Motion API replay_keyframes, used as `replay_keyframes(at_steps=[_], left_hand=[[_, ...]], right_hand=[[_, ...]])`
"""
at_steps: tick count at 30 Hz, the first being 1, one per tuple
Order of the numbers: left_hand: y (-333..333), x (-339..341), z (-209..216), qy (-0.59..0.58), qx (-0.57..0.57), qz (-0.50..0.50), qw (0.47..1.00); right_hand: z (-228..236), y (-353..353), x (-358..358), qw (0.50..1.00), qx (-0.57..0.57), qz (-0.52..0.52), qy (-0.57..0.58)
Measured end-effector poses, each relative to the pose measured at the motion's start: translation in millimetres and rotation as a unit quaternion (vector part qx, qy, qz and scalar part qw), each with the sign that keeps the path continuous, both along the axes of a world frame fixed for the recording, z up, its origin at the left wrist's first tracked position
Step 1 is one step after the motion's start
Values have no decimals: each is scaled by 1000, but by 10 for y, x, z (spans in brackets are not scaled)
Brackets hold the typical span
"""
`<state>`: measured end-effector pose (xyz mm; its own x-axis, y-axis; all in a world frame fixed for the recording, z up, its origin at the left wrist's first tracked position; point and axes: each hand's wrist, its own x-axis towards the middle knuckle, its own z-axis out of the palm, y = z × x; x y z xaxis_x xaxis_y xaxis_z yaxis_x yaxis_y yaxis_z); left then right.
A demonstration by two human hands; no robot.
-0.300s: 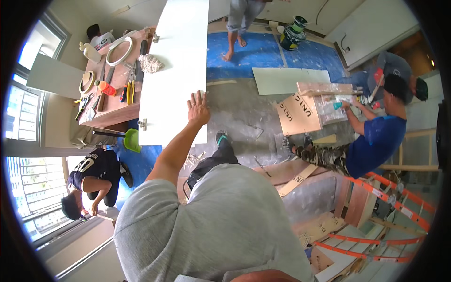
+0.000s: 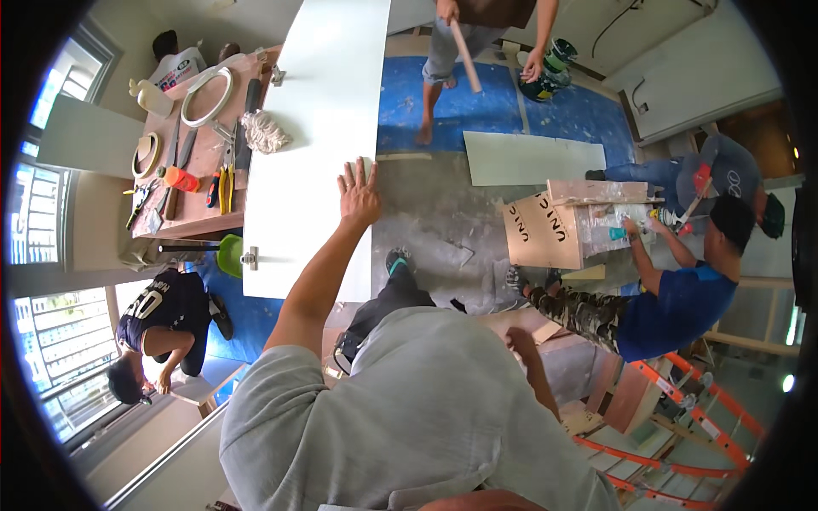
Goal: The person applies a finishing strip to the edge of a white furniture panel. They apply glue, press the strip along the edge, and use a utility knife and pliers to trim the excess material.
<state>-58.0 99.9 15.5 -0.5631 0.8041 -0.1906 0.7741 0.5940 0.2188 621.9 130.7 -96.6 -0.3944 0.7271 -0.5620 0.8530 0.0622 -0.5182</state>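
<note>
The person's left hand (image 2: 359, 198) lay flat on the long white panel (image 2: 319, 128), fingers (image 2: 348, 180) spread open and pressing its right edge, gripping nothing. The panel ran away from the fingertips toward the far wall, with a metal hinge (image 2: 250, 257) on its left edge, back behind the wrist. Left of the fingers, beyond the panel, stood a wooden workbench (image 2: 198, 223) with pliers (image 2: 224, 189), an orange bottle (image 2: 177, 179) and a tape roll (image 2: 209, 95). The right hand (image 2: 520, 342) hung low by the person's side; whether its fingers were curled or loose I could not tell. Right of the fingers, well apart, a crouching worker in blue (image 2: 673, 302) bent over a cardboard box (image 2: 544, 230).
</note>
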Motion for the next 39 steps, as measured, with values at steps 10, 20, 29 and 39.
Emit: replay_keyframes(at_steps=[10,20,29,39], left_hand=[[208,-359,-85,-7,57,19,998],[258,-462,3,-67,50,54,995],[220,-315,196,-110,68,131,983],[-199,-228,284,-76,28,402,912]], right_hand=[[943,1511,-2549,993,-46,21,106],[1364,1629,-6502,826,191,441,295],[929,2065,-8225,786,271,546,101],[698,3193,-8717,800,376,454,109]])
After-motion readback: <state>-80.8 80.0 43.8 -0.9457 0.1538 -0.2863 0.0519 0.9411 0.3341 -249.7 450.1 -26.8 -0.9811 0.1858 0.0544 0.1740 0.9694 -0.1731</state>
